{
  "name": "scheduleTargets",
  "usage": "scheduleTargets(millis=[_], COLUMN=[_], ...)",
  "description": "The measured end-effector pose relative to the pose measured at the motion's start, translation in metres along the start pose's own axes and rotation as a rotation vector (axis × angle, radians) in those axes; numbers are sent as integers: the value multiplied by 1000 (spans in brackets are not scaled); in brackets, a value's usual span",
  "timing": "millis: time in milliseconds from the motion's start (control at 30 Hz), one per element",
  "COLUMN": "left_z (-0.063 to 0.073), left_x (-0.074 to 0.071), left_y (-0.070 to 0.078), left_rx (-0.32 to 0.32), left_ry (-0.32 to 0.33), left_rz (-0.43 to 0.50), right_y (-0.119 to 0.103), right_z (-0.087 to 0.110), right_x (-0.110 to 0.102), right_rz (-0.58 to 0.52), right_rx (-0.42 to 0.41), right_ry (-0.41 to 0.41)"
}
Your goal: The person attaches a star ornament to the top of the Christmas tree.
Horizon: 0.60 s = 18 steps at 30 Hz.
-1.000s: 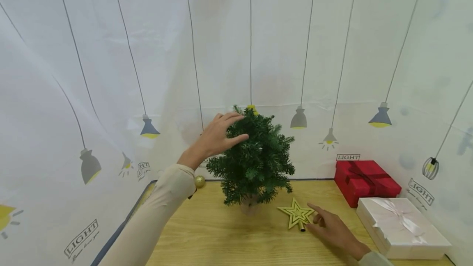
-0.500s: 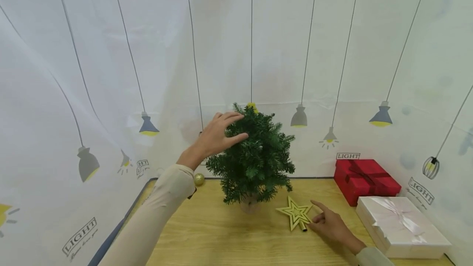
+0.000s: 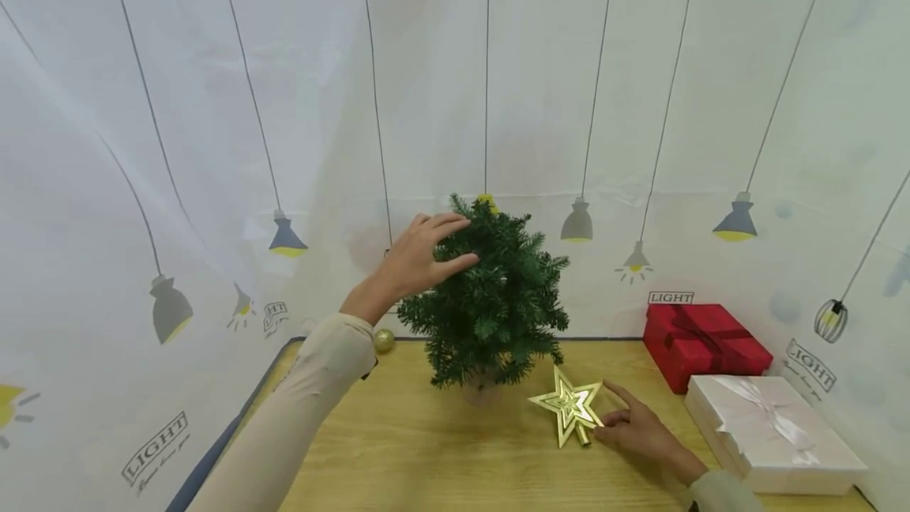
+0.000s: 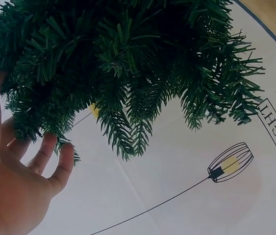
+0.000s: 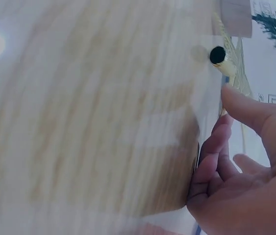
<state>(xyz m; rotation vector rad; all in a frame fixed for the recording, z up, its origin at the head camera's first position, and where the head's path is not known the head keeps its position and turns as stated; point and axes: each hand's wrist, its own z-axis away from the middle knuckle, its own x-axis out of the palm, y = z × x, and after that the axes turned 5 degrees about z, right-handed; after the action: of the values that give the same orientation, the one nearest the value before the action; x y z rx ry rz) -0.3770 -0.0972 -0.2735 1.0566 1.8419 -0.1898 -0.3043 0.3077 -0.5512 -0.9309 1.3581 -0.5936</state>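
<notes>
A small green artificial Christmas tree (image 3: 498,306) stands on the wooden table. My left hand (image 3: 415,259) holds the tree's upper left side, thumb and fingers curved about its branches. In the left wrist view, those fingers (image 4: 64,166) bend round the branch tips, partly hidden by needles. To the tree's right, a gold star tree topper (image 3: 569,404) is tilted up from the table. My right hand (image 3: 643,429) pinches one of its points between thumb and fingers. The star's hollow tube (image 5: 219,55) shows open end outward in the right wrist view.
A red gift box (image 3: 704,338) with a dark ribbon sits at the back right. In front of it lies a white gift box (image 3: 775,429) with a pale bow. A gold ball ornament (image 3: 384,340) rests behind my left forearm. A lamp-printed white backdrop (image 3: 540,101) surrounds the table.
The right hand has taken hold of the star's point and tilted the star, which now catches the light. The left hand stays at the tree.
</notes>
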Motion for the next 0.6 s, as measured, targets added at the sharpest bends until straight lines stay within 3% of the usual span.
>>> scheduleTargets(millis=[400, 600], left_z=[1, 5], left_x=[2, 2], left_y=[-2, -5], left_rx=[0, -29], left_ry=[7, 11], left_rz=[38, 68], right_y=[1, 2], right_z=[-1, -4], right_x=[-17, -19], right_rz=[-122, -101], right_rx=[88, 99], right_ry=[-201, -228])
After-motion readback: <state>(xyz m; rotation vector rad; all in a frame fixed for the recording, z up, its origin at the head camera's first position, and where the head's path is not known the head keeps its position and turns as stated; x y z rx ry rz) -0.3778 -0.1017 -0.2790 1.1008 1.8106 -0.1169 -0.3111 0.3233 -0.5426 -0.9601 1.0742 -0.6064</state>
